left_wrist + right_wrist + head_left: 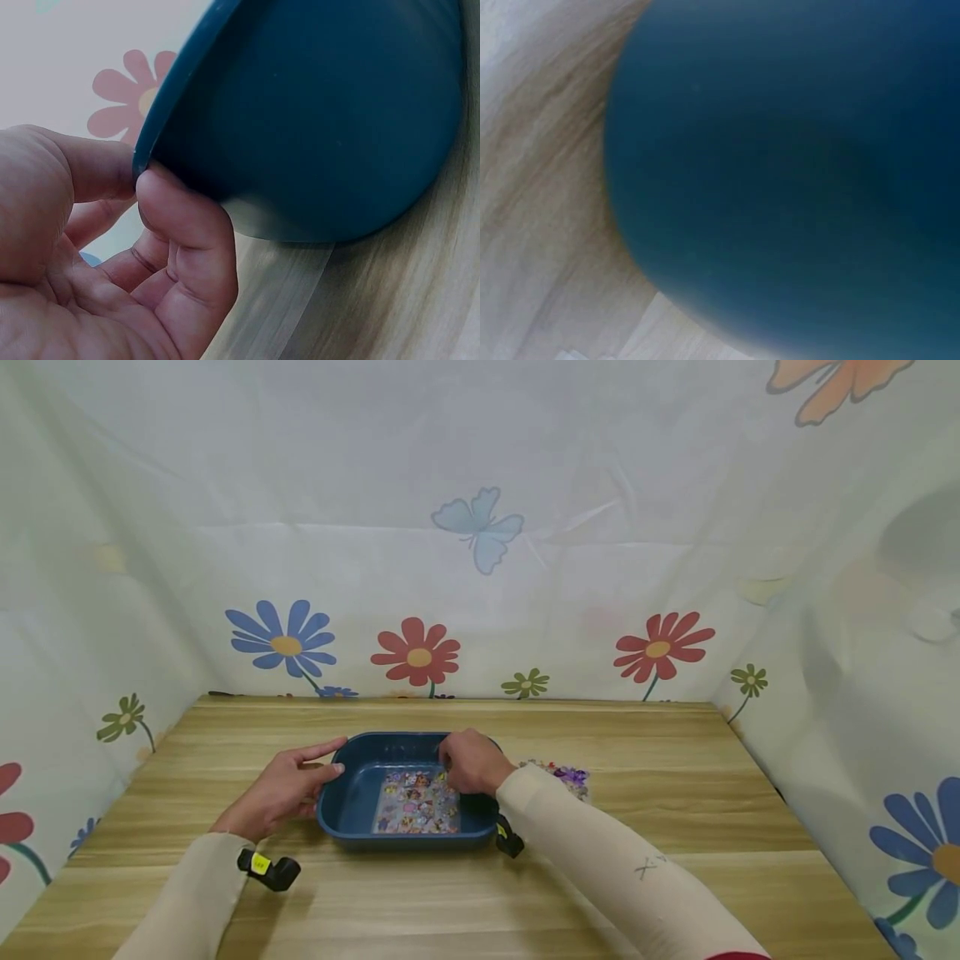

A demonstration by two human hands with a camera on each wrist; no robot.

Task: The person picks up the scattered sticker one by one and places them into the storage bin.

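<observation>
A dark blue rectangular tray (408, 841) with rounded corners stands on the table in the head view. Inside it lies a clear sheet of small colourful stickers (417, 802). My left hand (281, 789) pinches the tray's left rim between thumb and fingers, and the left wrist view shows the blue wall (315, 127) close by this grip. Over the tray's right side, my right hand (476, 762) reaches in with bent fingers at the sheet's upper right corner; I cannot tell whether they hold it. The right wrist view shows only the tray's outer wall (765, 180) and wood.
More colourful sticker sheets (573, 779) lie on the wooden table (652, 768) right of the tray, partly behind the right forearm. A flower-printed cloth (570, 568) encloses the back and sides of the table.
</observation>
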